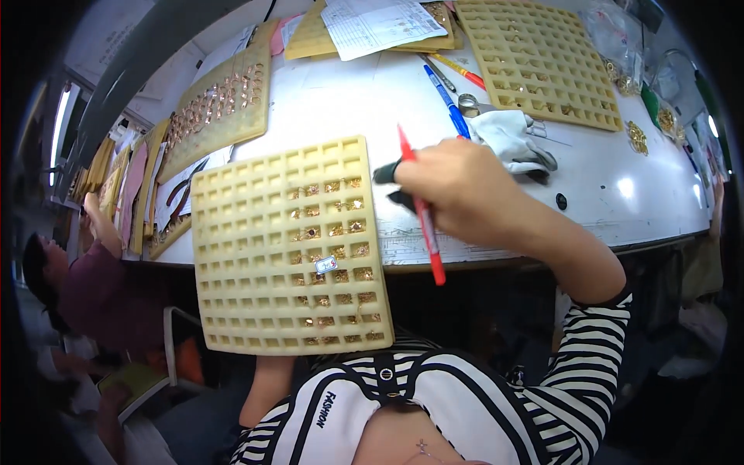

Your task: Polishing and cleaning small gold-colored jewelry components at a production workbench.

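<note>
My right hand (457,182) is above the table's front part, closed around a red pen (425,221) that slants through its fingers. Black covers sit on two fingertips. Left of it, a pale yellow compartment tray (248,256) overhangs the table's front edge. Small gold-coloured jewellery pieces (356,227) fill several of its right-hand columns, while the left columns hold nothing. On those pieces lies a small white label (326,265). My left forearm reaches up beneath the tray's lower edge; the tray hides that hand, so its grip does not show.
Another yellow tray (542,62) lies at the back right, and one with rings (232,101) at the left. Beyond my right hand are a blue pen (447,101), scissors (470,104) and a white glove (504,139). Pliers (182,190) lie left; a person (85,283) sits beyond.
</note>
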The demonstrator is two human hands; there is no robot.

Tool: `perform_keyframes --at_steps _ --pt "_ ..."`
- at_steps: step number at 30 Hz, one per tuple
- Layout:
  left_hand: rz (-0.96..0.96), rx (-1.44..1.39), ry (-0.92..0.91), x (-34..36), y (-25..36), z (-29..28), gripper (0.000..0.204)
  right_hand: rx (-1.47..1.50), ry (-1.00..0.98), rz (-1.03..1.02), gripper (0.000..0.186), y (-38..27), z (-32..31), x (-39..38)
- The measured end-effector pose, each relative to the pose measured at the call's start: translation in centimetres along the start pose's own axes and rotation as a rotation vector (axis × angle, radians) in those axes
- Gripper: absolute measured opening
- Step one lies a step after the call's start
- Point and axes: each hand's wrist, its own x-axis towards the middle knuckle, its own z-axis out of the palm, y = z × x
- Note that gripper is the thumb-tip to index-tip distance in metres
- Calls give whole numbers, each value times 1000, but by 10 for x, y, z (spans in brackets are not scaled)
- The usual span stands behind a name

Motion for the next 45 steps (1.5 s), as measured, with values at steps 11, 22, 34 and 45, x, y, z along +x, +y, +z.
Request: perform_keyframes --at_steps 11,22,34,45 --pt "192 -149 253 20 -15 0 46 395 -5 207 19 -3 -1 -3" --pt "424 -222 247 23 -62 9 47 438 45 224 27 -25 28 -49" --pt "363 -194 -45 22 -59 -11 48 -304 393 708 28 41 10 -86" --pt "347 -197 -128 57 -46 -10 49 421 1140 492 25 68 20 -126"
